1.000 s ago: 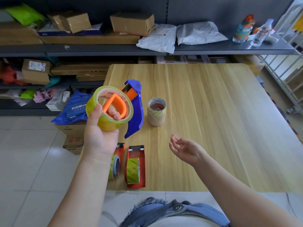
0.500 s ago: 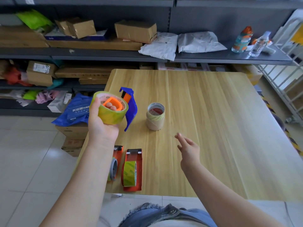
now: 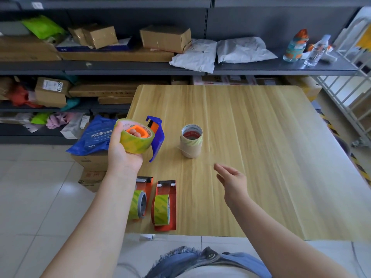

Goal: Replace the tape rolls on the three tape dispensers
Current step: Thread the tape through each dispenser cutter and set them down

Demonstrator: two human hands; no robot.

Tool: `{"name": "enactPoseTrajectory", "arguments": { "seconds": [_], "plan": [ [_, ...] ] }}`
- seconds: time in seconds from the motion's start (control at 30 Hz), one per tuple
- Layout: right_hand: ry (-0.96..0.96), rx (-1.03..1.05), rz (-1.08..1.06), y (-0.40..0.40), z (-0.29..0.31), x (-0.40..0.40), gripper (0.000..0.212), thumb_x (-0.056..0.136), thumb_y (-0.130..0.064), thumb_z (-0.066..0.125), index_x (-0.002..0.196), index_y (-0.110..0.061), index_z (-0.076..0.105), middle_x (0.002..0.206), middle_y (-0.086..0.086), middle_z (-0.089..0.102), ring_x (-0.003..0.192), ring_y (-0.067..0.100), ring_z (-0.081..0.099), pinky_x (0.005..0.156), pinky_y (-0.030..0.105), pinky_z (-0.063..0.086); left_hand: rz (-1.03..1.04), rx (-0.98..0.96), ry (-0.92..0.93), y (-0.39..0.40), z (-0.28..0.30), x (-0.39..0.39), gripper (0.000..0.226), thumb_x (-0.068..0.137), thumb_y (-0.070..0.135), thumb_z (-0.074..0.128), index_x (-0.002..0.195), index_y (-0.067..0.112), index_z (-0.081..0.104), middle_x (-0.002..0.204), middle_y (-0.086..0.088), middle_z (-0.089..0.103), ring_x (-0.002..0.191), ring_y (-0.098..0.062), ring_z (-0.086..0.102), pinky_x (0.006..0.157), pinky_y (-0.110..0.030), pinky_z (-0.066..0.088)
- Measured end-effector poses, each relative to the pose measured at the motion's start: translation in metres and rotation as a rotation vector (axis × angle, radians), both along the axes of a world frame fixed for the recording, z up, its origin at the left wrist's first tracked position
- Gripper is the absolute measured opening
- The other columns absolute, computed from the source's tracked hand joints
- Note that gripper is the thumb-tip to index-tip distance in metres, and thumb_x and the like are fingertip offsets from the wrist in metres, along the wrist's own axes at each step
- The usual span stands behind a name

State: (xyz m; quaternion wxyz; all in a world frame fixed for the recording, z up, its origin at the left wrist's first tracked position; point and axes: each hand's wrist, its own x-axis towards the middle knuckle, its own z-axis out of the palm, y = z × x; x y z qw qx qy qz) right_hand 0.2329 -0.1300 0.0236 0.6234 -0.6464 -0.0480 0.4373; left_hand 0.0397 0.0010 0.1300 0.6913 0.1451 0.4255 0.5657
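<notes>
The left hand (image 3: 122, 151) has brought the blue dispenser (image 3: 157, 137) lower and tipped it over compared with a second ago: then the yellow-green tape roll (image 3: 136, 140) faced the person almost full on, showing its round opening, and now it lies more on its side, so mostly the band of tape and only a slice of the orange hub (image 3: 138, 131) show. The fingers are clamped round the roll, one fingertip tucked into the hub. The right hand (image 3: 232, 180) has turned over too; a second ago it was palm up with curled fingers, now it hovers above the table (image 3: 261, 137) with fingers spread apart and holding nothing, reaching forward toward the stack of used-up rolls (image 3: 191, 140) standing upright just ahead of it.

I'd judge this dispenser is loaded and about to be put down. The dispenser's long axis runs from the roll up and away to the blue cutter end, which points toward the far side of the table and slightly right.

Two red dispensers (image 3: 165, 207) lie flat near the front edge, side by side, each with a green roll in it, long axes running front to back, cutter ends pointing away from the person
</notes>
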Motion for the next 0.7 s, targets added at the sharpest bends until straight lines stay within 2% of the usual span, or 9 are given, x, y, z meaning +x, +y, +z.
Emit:
{"name": "enactPoseTrajectory", "arguments": {
  "seconds": [0.1,0.2,0.4,0.47,0.53,0.7],
  "plan": [
    [0.05,0.048,0.008,-0.003,0.001,0.002,0.004,0.081,-0.011,0.071,0.085,-0.011,0.071,0.094,0.006,0.071,0.098,0.019,0.065,0.09,0.03,0.048,-0.008,-0.012,0.026,-0.001,-0.001,0.0,0.029,0.083,0.036,0.064,0.105,0.018,0.057,0.097,-0.003,0.063,0.088,-0.017,0.065,0.083,-0.035,0.056],
    [0.044,0.031,0.015,-0.007,0.002,-0.001,0.005,0.082,-0.011,0.07,0.087,-0.012,0.071,0.086,0.002,0.069,0.087,0.015,0.065,0.086,0.029,0.046,-0.029,-0.021,0.044,-0.003,-0.001,0.001,0.021,0.085,0.037,0.061,0.097,0.02,0.056,0.099,-0.004,0.062,0.093,-0.02,0.063,0.086,-0.035,0.055],
    [0.078,-0.038,-0.028,-0.017,0.001,-0.015,0.004,0.08,-0.008,0.07,0.083,-0.012,0.071,0.077,0.003,0.068,0.072,0.013,0.063,0.079,0.028,0.045,-0.096,-0.01,0.049,-0.004,-0.001,0.006,0.018,0.086,0.033,0.062,0.093,0.018,0.058,0.081,0.0,0.06,0.073,-0.012,0.062,0.086,-0.033,0.052],
    [0.098,-0.049,-0.048,-0.02,-0.001,-0.021,0.005,0.079,-0.006,0.07,0.082,-0.01,0.07,0.074,0.005,0.068,0.07,0.014,0.063,0.078,0.027,0.045,-0.123,-0.004,0.048,-0.004,-0.003,0.006,0.021,0.086,0.032,0.062,0.099,0.017,0.058,0.077,0.001,0.059,0.066,-0.009,0.061,0.084,-0.031,0.051],
    [0.13,-0.057,-0.069,-0.022,-0.003,-0.025,0.006,0.079,-0.004,0.069,0.083,-0.01,0.07,0.074,0.005,0.068,0.068,0.014,0.062,0.078,0.028,0.045,-0.144,-0.004,0.06,-0.003,-0.005,0.007,0.027,0.085,0.032,0.063,0.106,0.016,0.056,0.078,0.001,0.06,0.064,-0.008,0.061,0.081,-0.029,0.052],
    [0.143,-0.117,-0.113,-0.033,-0.012,-0.034,0.005,0.082,-0.007,0.067,0.084,-0.012,0.068,0.068,0.001,0.069,0.06,0.011,0.06,0.072,0.026,0.044,-0.204,-0.008,0.082,-0.006,-0.012,0.009,0.014,0.086,0.029,0.062,0.095,0.018,0.058,0.077,0.001,0.06,0.064,-0.008,0.062,0.078,-0.028,0.052]
  ]
}}
